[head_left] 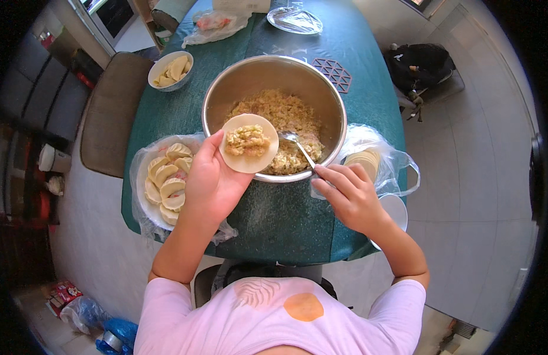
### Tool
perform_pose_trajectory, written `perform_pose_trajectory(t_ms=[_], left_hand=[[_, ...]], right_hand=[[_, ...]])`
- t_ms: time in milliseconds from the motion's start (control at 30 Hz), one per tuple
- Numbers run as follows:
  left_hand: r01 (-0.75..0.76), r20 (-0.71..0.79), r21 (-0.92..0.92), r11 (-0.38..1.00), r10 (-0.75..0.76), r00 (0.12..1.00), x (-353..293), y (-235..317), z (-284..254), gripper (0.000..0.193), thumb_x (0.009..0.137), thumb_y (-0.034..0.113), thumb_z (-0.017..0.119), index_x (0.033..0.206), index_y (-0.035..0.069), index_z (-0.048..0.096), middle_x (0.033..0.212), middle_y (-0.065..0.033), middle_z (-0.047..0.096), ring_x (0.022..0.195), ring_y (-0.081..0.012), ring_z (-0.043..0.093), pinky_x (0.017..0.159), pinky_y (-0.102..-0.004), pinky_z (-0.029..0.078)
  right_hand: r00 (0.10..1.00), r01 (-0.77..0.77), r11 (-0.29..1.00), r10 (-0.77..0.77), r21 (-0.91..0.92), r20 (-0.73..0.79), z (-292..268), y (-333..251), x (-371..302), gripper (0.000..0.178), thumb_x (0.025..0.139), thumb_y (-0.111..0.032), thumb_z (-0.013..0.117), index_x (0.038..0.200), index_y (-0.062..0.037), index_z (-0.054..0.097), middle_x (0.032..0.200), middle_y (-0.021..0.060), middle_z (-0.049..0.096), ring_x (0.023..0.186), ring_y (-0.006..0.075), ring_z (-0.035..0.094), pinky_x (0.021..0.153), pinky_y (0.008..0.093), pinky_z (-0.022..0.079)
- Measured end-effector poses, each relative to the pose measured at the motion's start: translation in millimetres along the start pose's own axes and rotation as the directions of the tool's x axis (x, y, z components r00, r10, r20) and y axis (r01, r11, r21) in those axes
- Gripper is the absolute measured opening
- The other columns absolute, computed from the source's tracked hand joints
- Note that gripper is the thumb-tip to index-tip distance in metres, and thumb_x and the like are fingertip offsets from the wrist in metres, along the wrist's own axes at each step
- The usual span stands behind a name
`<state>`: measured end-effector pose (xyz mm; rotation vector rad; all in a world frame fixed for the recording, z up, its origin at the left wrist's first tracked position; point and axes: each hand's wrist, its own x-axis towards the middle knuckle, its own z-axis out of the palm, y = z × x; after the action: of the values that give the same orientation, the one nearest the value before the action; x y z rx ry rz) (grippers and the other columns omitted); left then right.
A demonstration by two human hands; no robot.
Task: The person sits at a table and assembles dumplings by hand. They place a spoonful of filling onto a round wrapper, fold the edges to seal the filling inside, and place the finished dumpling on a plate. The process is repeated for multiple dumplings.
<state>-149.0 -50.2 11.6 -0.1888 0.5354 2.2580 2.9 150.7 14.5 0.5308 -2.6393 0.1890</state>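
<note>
The work appeared to be partway through, judging by what stood on the green table [274,228]. The left hand [213,180] held a round dumpling wrapper [250,165] flat and open near the front of the steel mixing bowl [271,71], with a mound of filling [246,141] on its middle; that dumpling was loaded but not yet folded. The right hand [349,196] pinched the handle of a metal spoon [304,155], its head down in the bowl's filling mixture [280,106]. Finished half-moon dumplings [166,171] lay on a plastic-lined plate [141,198] beside the left forearm, and a white bowl [172,87] farther off held pale pieces that looked like more. Plenty seemed left: much filling remained, and a stack of unfilled wrappers [365,162] sat in a clear plastic bag [398,168] just beyond the right hand.
</note>
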Motion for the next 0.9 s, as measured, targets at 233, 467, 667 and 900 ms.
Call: perform_pose_trajectory(t_ms=[233, 467, 667, 900], left_hand=[[0.065, -0.058, 0.140, 0.988, -0.057, 0.997, -11, -7, 11, 0.039, 0.097, 0.017, 0.040, 0.131, -0.002, 0.037, 0.129, -0.0156, 0.048, 0.121, -0.0266, 0.048, 0.105, -0.0446, 0.037], [0.214, 0.103, 0.093, 0.972, -0.223, 0.969, -22, -24, 19, 0.041, 0.096, 0.017, 0.041, 0.132, -0.003, 0.037, 0.128, -0.0162, 0.049, 0.120, -0.0265, 0.049, 0.105, -0.0436, 0.037], [0.490, 0.163, 0.202, 0.848, -0.522, 0.837, -49, -49, 48, 0.047, 0.088, 0.009, 0.047, 0.132, -0.004, 0.037, 0.130, -0.0167, 0.049, 0.121, -0.0261, 0.049, 0.105, -0.0406, 0.036], [0.567, 0.206, 0.441, 0.696, -0.693, 0.691, -55, -110, 51, 0.067, 0.064, -0.012, 0.045, 0.130, -0.005, 0.039, 0.125, -0.0140, 0.051, 0.120, -0.0233, 0.050, 0.104, -0.0338, 0.037]], right_hand=[[0.991, -0.079, 0.983, 0.060, 0.163, 0.118, -6, 5, 6, 0.040, 0.069, -0.002, 0.064, 0.108, -0.0060, 0.058, 0.109, 0.0085, 0.060, 0.102, 0.0248, 0.056, 0.082, 0.0369, 0.043], [0.935, -0.342, 0.916, 0.354, 0.210, -0.021, -43, 0, -13, 0.039, 0.070, 0.008, 0.057, 0.107, -0.0059, 0.060, 0.102, 0.0109, 0.060, 0.095, 0.0302, 0.058, 0.082, 0.0405, 0.047], [0.606, -0.767, 0.639, 0.751, -0.060, 0.263, -67, -7, -103, 0.021, 0.080, 0.005, 0.054, 0.094, -0.0030, 0.067, 0.083, 0.0134, 0.063, 0.082, 0.0309, 0.062, 0.077, 0.0382, 0.050], [0.551, -0.689, 0.668, 0.734, -0.279, 0.398, -43, -17, -154, 0.037, 0.072, 0.006, 0.055, 0.104, -0.0095, 0.066, 0.085, 0.0143, 0.061, 0.081, 0.0309, 0.061, 0.077, 0.0378, 0.050]])
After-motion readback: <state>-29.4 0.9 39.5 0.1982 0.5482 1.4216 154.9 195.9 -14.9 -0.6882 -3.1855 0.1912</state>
